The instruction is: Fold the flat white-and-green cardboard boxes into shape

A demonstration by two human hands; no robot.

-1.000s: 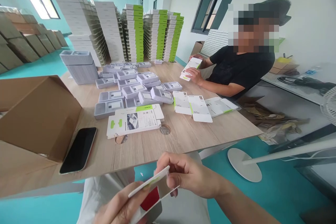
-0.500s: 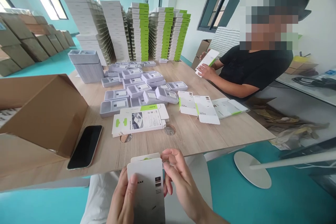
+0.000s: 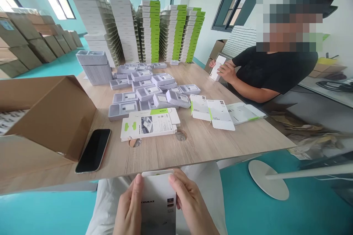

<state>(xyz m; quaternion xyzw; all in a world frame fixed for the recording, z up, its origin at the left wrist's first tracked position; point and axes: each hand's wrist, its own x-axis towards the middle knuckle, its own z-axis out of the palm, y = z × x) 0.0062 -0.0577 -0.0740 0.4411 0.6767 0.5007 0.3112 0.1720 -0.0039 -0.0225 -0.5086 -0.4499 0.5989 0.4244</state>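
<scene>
Between my two hands is a white printed carton (image 3: 157,205), held upright over my lap just off the table's front edge. My left hand (image 3: 129,205) grips its left side, thumb near the top corner. My right hand (image 3: 190,202) pinches its upper right side, thumb on the front face. The carton's lower end runs out of view. On the table ahead lie flat white-and-green cartons (image 3: 149,125), with a black phone (image 3: 93,150) to their left.
Lavender plastic trays (image 3: 149,92) are heaped mid-table, before tall stacks of white-and-green boxes (image 3: 150,31). An open cardboard box (image 3: 52,117) stands at left. More flat cartons (image 3: 220,114) lie at right. Across the table, a person in a black shirt (image 3: 256,69) holds a white carton (image 3: 217,68).
My right hand has closed from loosely curled fingers onto the carton's right side. My left thumb has slid up to its top corner. The other person's carton has turned more upright.
</scene>
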